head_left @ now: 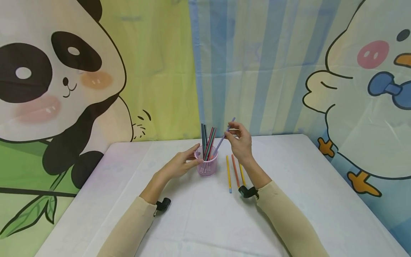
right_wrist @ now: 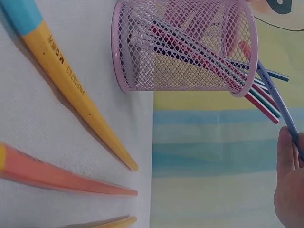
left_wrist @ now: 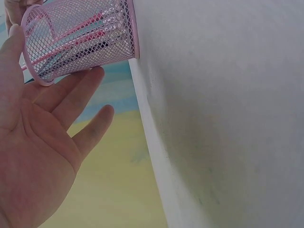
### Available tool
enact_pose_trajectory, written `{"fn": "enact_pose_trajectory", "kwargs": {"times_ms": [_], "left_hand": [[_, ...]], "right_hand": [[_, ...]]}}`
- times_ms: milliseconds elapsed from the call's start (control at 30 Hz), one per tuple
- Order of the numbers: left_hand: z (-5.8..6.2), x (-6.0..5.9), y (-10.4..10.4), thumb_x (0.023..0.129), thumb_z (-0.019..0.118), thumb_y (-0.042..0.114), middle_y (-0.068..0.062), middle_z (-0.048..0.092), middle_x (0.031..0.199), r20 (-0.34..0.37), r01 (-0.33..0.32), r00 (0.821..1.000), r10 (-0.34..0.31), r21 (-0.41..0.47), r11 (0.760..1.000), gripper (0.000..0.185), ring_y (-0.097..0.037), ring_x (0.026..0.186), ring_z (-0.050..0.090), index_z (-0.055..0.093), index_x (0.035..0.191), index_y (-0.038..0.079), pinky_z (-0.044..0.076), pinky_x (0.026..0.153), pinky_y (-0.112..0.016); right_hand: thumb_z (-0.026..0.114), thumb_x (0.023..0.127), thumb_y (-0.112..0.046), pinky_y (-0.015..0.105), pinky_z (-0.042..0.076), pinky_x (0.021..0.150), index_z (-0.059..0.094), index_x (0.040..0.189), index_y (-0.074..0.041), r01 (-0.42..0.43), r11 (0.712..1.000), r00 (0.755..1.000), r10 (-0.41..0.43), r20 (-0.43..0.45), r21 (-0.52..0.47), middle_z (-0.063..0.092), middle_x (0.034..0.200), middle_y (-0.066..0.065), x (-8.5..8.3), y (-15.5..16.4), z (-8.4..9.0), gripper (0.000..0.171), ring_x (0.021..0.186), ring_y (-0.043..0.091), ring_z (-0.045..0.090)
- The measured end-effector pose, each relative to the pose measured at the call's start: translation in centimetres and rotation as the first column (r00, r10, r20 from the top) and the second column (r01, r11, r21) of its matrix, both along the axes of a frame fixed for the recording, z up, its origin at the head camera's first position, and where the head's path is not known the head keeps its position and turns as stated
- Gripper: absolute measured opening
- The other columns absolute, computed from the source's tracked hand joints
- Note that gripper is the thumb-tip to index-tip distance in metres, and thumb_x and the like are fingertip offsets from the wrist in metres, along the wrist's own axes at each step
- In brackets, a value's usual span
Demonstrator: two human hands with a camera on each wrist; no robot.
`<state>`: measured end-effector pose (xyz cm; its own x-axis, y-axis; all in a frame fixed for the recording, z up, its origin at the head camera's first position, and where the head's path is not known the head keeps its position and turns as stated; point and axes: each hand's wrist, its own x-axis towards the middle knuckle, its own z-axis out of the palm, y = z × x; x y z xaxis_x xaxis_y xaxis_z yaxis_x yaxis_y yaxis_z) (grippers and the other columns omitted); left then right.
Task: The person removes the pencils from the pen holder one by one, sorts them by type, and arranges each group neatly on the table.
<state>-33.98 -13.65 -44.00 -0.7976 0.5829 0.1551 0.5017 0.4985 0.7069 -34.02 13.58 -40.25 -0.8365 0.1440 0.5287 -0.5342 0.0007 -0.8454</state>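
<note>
at the far left, a hanging cloth carries a large panda print point(head_left: 80, 82) against green and yellow. the person's left arm, in a cream sleeve point(head_left: 128, 228) with a small black device point(head_left: 163, 204) at the wrist, reaches in over a white tabletop point(head_left: 199, 221). the left hand point(head_left: 181, 165) holds a pink mesh cup point(head_left: 207, 169) near its rim, thumb on the near side and fingers along the other; the last 2 fingers spread away from the mesh in the left wrist view. the cup stands upright on the table near its far edge. several pencils, dark, red and green point(head_left: 210, 143), lean inside it. just right of them, a purple pencil point(head_left: 223, 139) slants over the rim, its lower end inside the cup. the right hand point(head_left: 241, 142) pinches its upper part between thumb and fingers. below that hand, 3 pencils lie side by side, apart from the cup: a yellow pencil with a blue end point(head_left: 228, 175), an orange pencil point(head_left: 235, 170) and another yellow pencil point(head_left: 242, 175). at the far right is a white bird print point(head_left: 359, 135) with a blue bow tie point(head_left: 390, 87).
</note>
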Motion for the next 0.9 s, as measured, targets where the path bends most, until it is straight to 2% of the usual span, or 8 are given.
{"fn": "enact_pose_trajectory", "kwargs": {"times_ms": [100,233,400,567,667,900], "left_hand": [[-0.1,0.0,0.0,0.102,0.060,0.054,-0.010,0.057,0.153,0.003,-0.004,1.000,0.004,-0.006,1.000,0.079,-0.024,0.134,0.063,0.024,0.167,0.027,0.047,0.116,-0.048],[-0.2,-0.1,-0.1,0.102,0.060,0.055,-0.012,0.054,0.156,0.001,0.000,1.000,0.000,-0.012,1.000,0.080,-0.024,0.135,0.062,0.023,0.167,0.027,0.047,0.116,-0.049],[-0.1,-0.1,-0.1,0.102,0.059,0.055,-0.014,0.049,0.159,0.009,-0.001,1.000,0.001,-0.013,1.000,0.079,-0.026,0.136,0.061,0.023,0.167,0.028,0.047,0.116,-0.050],[-0.1,0.0,-0.2,0.101,0.059,0.056,-0.011,0.054,0.156,0.010,-0.008,1.000,0.008,-0.016,1.000,0.080,-0.024,0.135,0.061,0.023,0.167,0.029,0.047,0.116,-0.049],[0.0,0.0,-0.2,0.101,0.059,0.057,-0.011,0.055,0.155,0.003,-0.005,1.000,0.005,-0.014,1.000,0.081,-0.024,0.135,0.062,0.023,0.167,0.028,0.047,0.116,-0.049],[0.2,0.0,-0.1,0.101,0.059,0.058,-0.008,0.055,0.155,0.012,-0.004,1.000,0.004,-0.021,1.000,0.080,-0.022,0.135,0.062,0.024,0.167,0.030,0.048,0.115,-0.046]], "right_hand": [[0.068,0.095,0.008,0.030,0.063,0.089,0.059,0.134,0.004,-0.005,1.000,1.000,0.005,0.004,-0.009,0.059,0.125,0.005,0.1,0.2,0.1,0.039,0.099,0.020,0.067],[0.068,0.096,0.006,0.030,0.063,0.089,0.059,0.133,0.003,0.003,1.000,1.000,-0.003,-0.001,-0.031,0.058,0.129,0.015,0.0,0.8,0.3,0.038,0.099,0.022,0.067],[0.069,0.095,0.007,0.027,0.063,0.085,0.063,0.131,0.001,0.024,0.996,1.000,-0.025,-0.007,-0.086,0.060,0.129,0.018,-0.1,1.4,0.4,0.037,0.095,0.014,0.067],[0.070,0.095,0.007,0.025,0.063,0.083,0.066,0.131,0.000,0.030,0.993,1.000,-0.029,0.008,-0.115,0.062,0.129,0.018,-0.2,2.0,0.6,0.037,0.092,0.013,0.068],[0.070,0.095,0.007,0.025,0.063,0.082,0.067,0.132,0.001,0.026,0.993,1.000,-0.025,0.009,-0.118,0.065,0.125,0.010,-0.1,2.2,0.9,0.038,0.093,0.016,0.068],[0.070,0.095,0.008,0.025,0.063,0.085,0.065,0.133,0.003,0.001,0.997,0.998,0.004,0.066,-0.078,0.065,0.120,0.003,0.0,3.0,0.8,0.039,0.092,0.014,0.067]]}}
